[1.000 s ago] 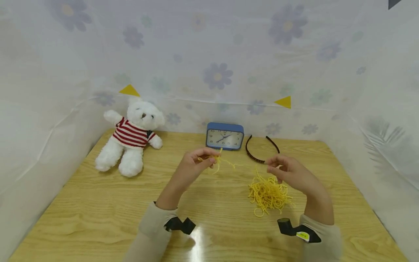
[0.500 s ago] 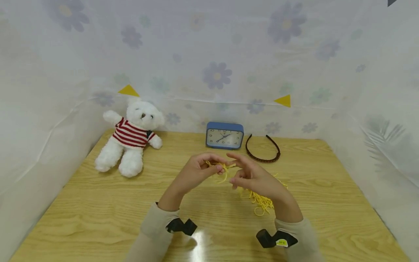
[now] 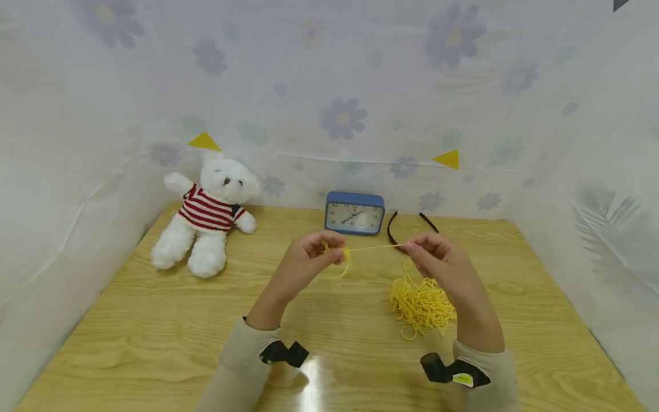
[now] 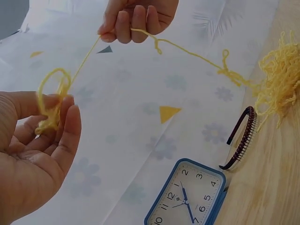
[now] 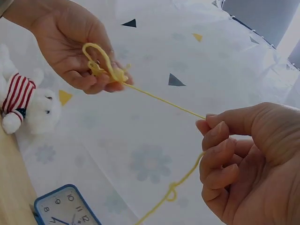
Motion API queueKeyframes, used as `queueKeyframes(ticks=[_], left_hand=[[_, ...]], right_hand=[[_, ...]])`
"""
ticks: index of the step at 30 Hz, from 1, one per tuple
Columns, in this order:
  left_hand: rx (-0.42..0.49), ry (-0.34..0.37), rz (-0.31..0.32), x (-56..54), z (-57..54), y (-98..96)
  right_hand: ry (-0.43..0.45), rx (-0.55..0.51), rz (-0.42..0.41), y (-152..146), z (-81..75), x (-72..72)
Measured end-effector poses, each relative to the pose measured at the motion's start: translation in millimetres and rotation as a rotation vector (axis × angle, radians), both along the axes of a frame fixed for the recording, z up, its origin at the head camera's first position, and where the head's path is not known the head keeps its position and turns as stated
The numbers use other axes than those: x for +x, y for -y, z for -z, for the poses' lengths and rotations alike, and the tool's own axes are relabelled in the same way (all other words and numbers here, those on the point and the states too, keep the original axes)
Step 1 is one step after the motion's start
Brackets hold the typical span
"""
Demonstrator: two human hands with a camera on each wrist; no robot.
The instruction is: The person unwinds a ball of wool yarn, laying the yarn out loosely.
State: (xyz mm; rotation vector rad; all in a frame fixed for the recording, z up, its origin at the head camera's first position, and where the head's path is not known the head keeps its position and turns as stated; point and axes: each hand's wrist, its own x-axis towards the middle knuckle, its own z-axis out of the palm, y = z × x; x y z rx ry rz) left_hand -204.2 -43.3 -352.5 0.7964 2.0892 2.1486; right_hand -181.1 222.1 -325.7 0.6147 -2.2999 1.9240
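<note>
My left hand [image 3: 309,260] pinches a small looped bunch of yellow yarn [image 4: 55,110] between thumb and fingers, one loop standing up from it. From that bunch a taut strand [image 5: 161,101] runs across to my right hand [image 3: 445,263], whose thumb and index finger pinch it. Beyond the right hand the strand hangs slack with a small knot [image 5: 172,187], and in the left wrist view it leads down to a loose pile of yellow yarn [image 3: 422,306] on the table. Part of the pile is behind my right hand in the head view.
A blue alarm clock [image 3: 354,214] stands at the back of the wooden table [image 3: 170,343]. Right of it lies a dark beaded headband [image 3: 391,229], partly covered by my right hand. A white teddy bear [image 3: 211,212] in a striped shirt leans at the back left.
My right hand came left to the left hand, then drew back right, pulling the strand straight between them. My left hand stayed nearly in place, holding the yarn.
</note>
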Motion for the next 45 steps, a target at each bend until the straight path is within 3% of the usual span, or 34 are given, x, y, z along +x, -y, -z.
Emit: queueKeyframes(ticks=[9, 17, 22, 25, 27, 29, 31, 37, 42, 45], left_hand=[[0.027, 0.022, -0.096, -1.6, 0.9, 2.9], [0.05, 0.029, -0.121, -2.9, 1.4, 3.0], [0.061, 0.027, -0.141, -2.8, 0.3, 3.0], [0.052, 0.022, -0.138, -2.9, 0.1, 2.7], [0.052, 0.023, -0.135, -3.0, 0.1, 2.7], [0.055, 0.025, -0.134, -2.6, -0.2, 2.8], [0.057, 0.028, -0.125, -2.1, -0.5, 2.9], [0.019, 0.006, -0.076, -1.0, -1.5, 2.9], [-0.017, -0.001, -0.059, -0.3, -2.2, 1.7], [-0.024, -0.002, -0.05, -0.2, -2.2, 1.0]], right_hand=[[-0.031, -0.467, 0.31, -33.7, -11.6, 2.4], [-0.102, -1.007, 0.452, -55.4, -21.3, 1.5], [-0.085, -1.189, 0.517, -72.5, -20.5, 1.1], [-0.056, -1.216, 0.529, -80.5, -17.7, -0.2], [-0.024, -1.174, 0.498, -83.9, -15.1, -1.8], [0.012, -1.061, 0.44, -86.1, -11.6, -3.7], [0.043, -0.88, 0.367, -87.5, -7.8, -5.2], [0.013, -0.289, 0.171, -87.3, 2.7, -8.0], [0.049, 0.092, 0.079, -78.3, 4.1, -9.6], [0.062, 0.247, 0.056, -67.1, 5.5, -13.2]])
